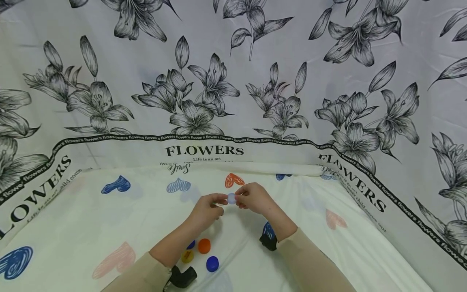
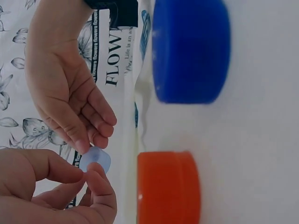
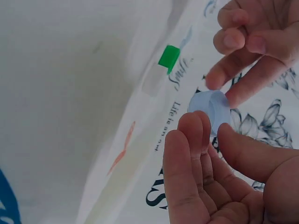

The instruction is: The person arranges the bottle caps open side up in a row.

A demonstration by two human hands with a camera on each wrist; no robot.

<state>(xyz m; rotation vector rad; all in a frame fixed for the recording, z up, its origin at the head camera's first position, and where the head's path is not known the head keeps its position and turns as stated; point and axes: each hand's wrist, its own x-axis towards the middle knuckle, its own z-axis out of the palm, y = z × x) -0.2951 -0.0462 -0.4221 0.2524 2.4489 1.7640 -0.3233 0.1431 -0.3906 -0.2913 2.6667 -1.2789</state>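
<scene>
Both hands meet over the cloth in the head view, with a small light blue bottle cap between their fingertips. My left hand pinches the cap from the left with thumb and forefinger. From the right, my right hand pinches its other edge. The right wrist view shows the cap on its side, its hollow turned partly toward the right. In the left wrist view the translucent cap is partly covered by fingertips of the left hand and right hand.
Near the left forearm lie an orange cap, a blue cap, a yellow cap and a second blue cap, partly hidden by the arm. A green cap sits on the heart-print cloth. Flower-print curtains enclose the back and sides.
</scene>
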